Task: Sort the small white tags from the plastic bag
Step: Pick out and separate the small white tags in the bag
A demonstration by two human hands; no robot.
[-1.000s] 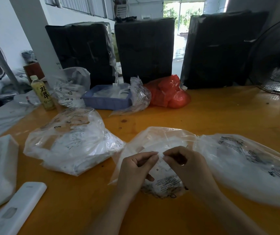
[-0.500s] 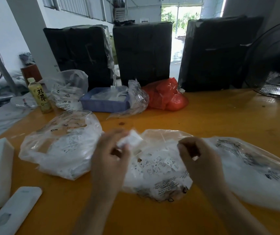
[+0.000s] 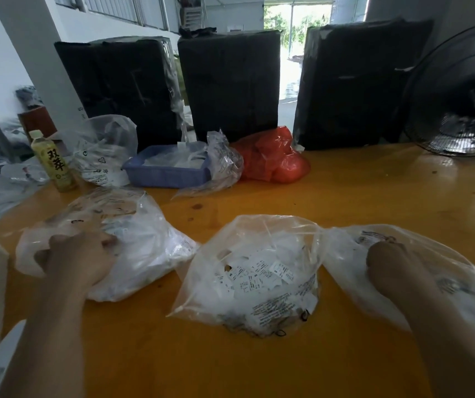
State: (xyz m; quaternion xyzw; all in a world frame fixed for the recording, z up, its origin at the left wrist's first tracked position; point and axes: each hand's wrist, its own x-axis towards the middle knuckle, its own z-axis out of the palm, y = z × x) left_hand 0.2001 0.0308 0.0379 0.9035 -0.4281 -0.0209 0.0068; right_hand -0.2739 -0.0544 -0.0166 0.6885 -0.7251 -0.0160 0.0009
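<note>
Both forearms reach forward and spread wide apart. The left hand (image 3: 78,259) lies palm down, back to the camera, its fingers (image 3: 107,242) curled forward and inward. The right hand (image 3: 388,262) also shows its back, knuckles up, fingers bent under and hidden from view.

Bottle (image 3: 53,162) label reads 双萃; tags (image 3: 255,272) show letter S

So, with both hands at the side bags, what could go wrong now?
1. The middle bag lies open and unheld; tags might spill onto the table.
2. The fan stands near; if running, it could blow loose tags.
3. The left hand and right hand drop separately, so sizes may get mixed.
</note>
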